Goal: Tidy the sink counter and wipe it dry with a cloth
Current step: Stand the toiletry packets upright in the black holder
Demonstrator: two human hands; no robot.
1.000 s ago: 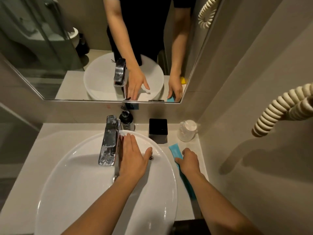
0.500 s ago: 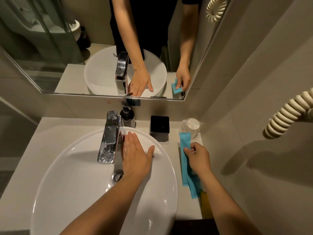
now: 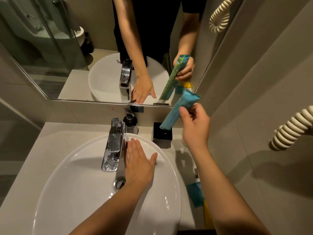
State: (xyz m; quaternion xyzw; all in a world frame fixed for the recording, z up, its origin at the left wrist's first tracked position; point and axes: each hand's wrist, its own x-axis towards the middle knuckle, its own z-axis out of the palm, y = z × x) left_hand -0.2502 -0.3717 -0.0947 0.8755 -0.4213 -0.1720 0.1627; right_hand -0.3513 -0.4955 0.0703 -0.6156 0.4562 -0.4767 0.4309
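Observation:
My right hand (image 3: 196, 128) grips a long teal packet (image 3: 177, 112), lifted and tilted, with its lower end just over a black square holder (image 3: 162, 138) at the back of the pale counter (image 3: 25, 167). My left hand (image 3: 137, 163) lies flat, fingers spread, on the inner wall of the white basin (image 3: 67, 192), beside the chrome tap (image 3: 113, 143). Another teal packet (image 3: 195, 194) with a yellow end lies on the counter strip right of the basin, partly under my right forearm. No cloth is visible.
A dark pump bottle (image 3: 130, 122) stands behind the tap. The mirror (image 3: 84, 48) runs above the counter's back edge. The wall closes in on the right, with a coiled cream cord (image 3: 291, 129) hanging off it. The drain (image 3: 119, 183) sits in the basin's middle.
My right hand has lifted the teal packet off the right counter strip and carried it up and back, over the black holder. My left hand has stayed on the basin.

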